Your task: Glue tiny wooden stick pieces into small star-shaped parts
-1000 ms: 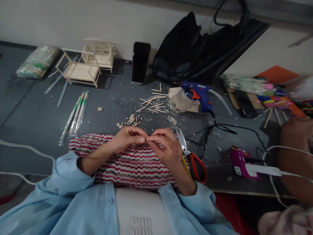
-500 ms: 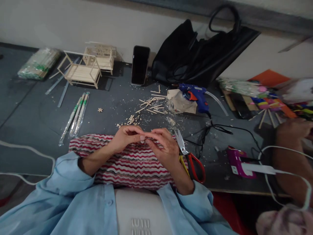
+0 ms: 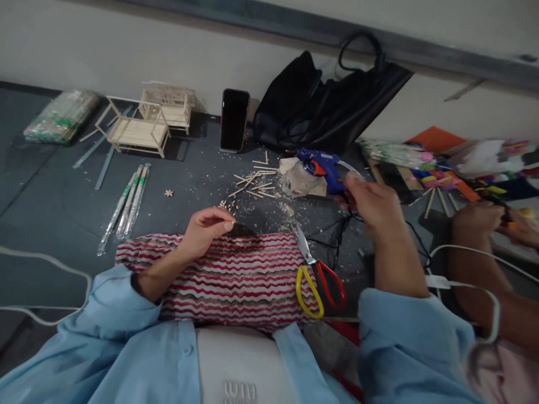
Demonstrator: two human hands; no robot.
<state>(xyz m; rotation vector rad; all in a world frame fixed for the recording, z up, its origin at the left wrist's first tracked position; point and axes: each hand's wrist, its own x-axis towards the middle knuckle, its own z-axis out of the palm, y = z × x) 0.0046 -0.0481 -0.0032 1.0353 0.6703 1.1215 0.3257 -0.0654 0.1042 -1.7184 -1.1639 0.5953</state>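
My left hand (image 3: 207, 229) is closed in a pinch above the striped cloth (image 3: 236, 280), a tiny pale piece just showing at the fingertips, too small to name. Beside the handle of the blue hot glue gun (image 3: 332, 174) is my right hand (image 3: 374, 205), slightly blurred. Its fingers are partly hidden, so I cannot tell whether they grip the handle. The glue gun's front lies on a crumpled clear and beige wrapper (image 3: 297, 178). Scissors (image 3: 309, 255) with one yellow and one red handle lie open at the cloth's right edge.
Thin wooden sticks (image 3: 256, 182) and crumbs are scattered mid-table. Miniature stick furniture (image 3: 138, 132), wrapped stick packs (image 3: 130, 202) and a small wooden flower (image 3: 169, 193) are at left. A phone (image 3: 234, 120) and black bag (image 3: 311, 106) stand behind. A co-worker's arm (image 3: 480, 252) and cables (image 3: 467, 249) are at right.
My hands, together over the cloth before, are now apart. The right hand has moved right and forward to the glue gun's handle; the left stays pinched. The view has shifted slightly.
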